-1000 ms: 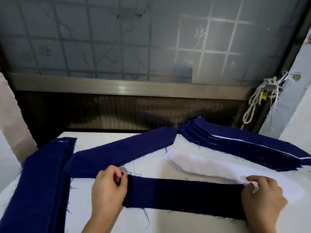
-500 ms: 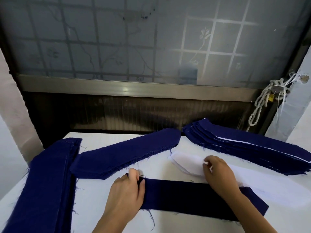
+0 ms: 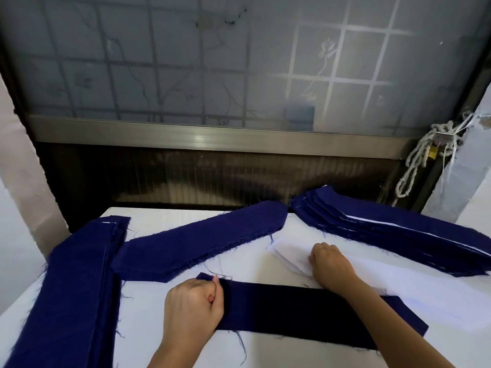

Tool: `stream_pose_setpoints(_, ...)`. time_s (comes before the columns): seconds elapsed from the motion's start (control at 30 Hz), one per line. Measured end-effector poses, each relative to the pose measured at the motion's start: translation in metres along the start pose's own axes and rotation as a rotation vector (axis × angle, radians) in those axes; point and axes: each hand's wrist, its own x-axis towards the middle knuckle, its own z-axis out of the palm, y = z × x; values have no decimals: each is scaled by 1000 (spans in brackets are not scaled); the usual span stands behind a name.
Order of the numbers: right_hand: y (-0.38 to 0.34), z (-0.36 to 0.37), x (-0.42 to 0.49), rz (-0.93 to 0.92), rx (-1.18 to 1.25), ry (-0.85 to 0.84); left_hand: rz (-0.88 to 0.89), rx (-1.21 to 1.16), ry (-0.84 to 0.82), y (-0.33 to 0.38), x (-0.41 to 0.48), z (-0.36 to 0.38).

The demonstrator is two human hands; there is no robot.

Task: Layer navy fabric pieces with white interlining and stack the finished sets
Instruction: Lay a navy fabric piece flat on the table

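Now, left hand curled, pinching navy strip end, right hand beyond it, fingers gripping white interlining

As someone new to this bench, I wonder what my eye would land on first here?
The navy strip lies across the white table nearest the camera, the left hand gripping its left end. Just behind it the right hand picks at the white interlining pile. Navy stacks ring them: the left stack, the centre stack, and the layered stack at right.
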Motion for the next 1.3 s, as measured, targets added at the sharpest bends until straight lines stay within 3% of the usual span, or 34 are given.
stream_pose_setpoints(0.17,0,-8,-1,26,177,-6,-5,-6,-149,-5,-3,4)
stream_pose_setpoints(0.43,-3,-14,2,-8,93,-102,-23,37,-346,-7,-8,8)
stream_pose_setpoints(0.67,5,-18,-3,185,604,-108,-28,88,-436,-2,-5,6)
stream_pose_setpoints(0.9,-3,-18,-19,228,650,-25,-48,60,-416,-2,-6,6)
stream_pose_setpoints(1.07,-51,-25,-57,30,366,343,-40,-33,-341,1,-3,3)
stream_pose_setpoints(1.3,-140,9,-108,-306,201,430,-85,-169,-348,-5,-4,0)
